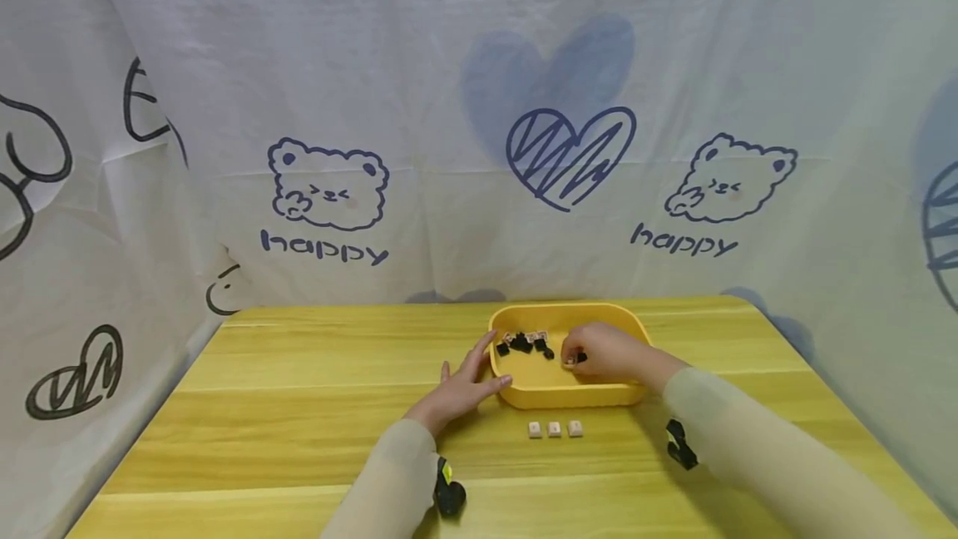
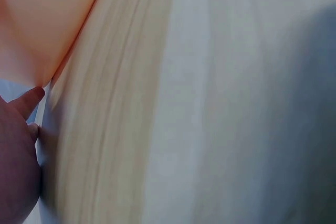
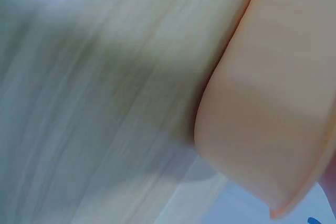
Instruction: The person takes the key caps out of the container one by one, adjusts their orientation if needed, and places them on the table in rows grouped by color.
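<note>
A yellow plastic tray (image 1: 576,396) stands toward the back of the table, with small black pieces (image 1: 520,343) and light keycaps (image 1: 537,336) in its left part. My left hand (image 1: 460,389) rests on its left front corner, fingers spread along the left side and thumb on the front rim. Inside the tray, my right hand (image 1: 609,353) has its fingers curled down and pinches a small light keycap (image 1: 571,361), partly hidden by the fingertips. Beside that keycap is a dark piece. The right wrist view shows mainly the tray's outer wall (image 3: 262,108).
Three light keycaps (image 1: 555,429) lie in a row on the wood-grain table (image 1: 299,406) in front of the tray. Behind the table hangs a white cloth (image 1: 441,223) printed with hearts and bears. Black wrist devices sit by both sleeves.
</note>
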The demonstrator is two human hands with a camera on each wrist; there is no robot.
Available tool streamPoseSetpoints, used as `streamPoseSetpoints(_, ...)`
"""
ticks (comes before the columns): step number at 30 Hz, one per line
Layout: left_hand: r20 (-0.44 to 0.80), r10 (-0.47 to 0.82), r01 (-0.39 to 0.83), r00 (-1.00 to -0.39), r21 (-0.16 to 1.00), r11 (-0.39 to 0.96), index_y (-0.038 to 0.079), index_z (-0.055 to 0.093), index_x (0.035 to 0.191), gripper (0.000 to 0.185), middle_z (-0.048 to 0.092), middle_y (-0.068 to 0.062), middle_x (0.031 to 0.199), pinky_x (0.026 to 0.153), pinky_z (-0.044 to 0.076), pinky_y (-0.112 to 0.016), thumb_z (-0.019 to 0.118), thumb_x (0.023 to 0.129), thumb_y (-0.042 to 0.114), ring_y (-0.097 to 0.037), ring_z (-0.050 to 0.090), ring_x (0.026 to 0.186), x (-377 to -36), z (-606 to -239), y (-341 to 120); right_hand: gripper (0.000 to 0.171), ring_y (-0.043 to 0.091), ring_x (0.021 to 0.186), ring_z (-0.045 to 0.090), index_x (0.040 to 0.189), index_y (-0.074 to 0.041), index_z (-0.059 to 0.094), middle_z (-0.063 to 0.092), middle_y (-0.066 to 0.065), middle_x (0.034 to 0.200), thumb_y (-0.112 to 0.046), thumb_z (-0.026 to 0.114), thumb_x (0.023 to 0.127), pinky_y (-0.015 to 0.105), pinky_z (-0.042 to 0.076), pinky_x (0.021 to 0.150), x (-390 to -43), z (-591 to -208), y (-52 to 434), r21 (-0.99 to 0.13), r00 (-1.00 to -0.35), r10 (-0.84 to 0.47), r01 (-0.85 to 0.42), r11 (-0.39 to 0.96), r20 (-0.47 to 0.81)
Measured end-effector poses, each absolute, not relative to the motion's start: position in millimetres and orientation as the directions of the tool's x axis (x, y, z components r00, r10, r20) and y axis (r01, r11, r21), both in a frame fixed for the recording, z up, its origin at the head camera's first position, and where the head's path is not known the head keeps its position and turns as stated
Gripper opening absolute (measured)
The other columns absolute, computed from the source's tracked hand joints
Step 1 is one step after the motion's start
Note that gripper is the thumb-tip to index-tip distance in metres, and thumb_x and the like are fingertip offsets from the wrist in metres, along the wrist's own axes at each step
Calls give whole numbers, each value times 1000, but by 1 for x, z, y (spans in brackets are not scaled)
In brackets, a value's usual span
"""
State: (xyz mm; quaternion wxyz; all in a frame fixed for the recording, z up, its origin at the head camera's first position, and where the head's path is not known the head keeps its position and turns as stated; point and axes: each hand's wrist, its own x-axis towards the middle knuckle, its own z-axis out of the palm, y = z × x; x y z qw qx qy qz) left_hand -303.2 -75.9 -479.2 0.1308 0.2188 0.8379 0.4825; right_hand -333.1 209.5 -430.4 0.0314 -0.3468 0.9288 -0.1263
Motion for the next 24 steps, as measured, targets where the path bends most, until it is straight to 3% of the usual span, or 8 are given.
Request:
streamPoseSetpoints(9, -4, 484, 235, -875, 870, 432, 33, 9, 157, 80, 29, -15, 156, 108, -20, -58, 58, 96, 47, -29, 22, 145, -302, -478, -75, 21, 18, 87, 62, 108, -6, 74, 66, -1, 96, -9, 72, 87, 38, 54, 79, -316, -420, 220, -307, -743, -667, -649, 696, 61)
streamPoseSetpoints(15, -9, 486, 233, -874, 870, 434, 32, 9, 157, 81, 29, -15, 156, 108, -21, -58, 58, 95, 49, -31, 21, 145, -301, -479, -75, 22, 14, 79, 59, 108, -3, 74, 61, 0, 90, -1, 68, 87, 32, 55, 71, -303, -413, 234, -310, -725, -677, -678, 666, 130)
streamPoseSetpoints(24, -2, 489, 243, -872, 866, 436, 32, 9, 158, 79, 28, -15, 156, 108, -21, -57, 58, 97, 45, -29, 22, 145, -300, -478, -74, 25, 14, 81, 60, 108, -6, 75, 59, -4, 92, 2, 66, 86, 34, 56, 71, -286, -400, 248, -292, -732, -655, -678, 675, 185)
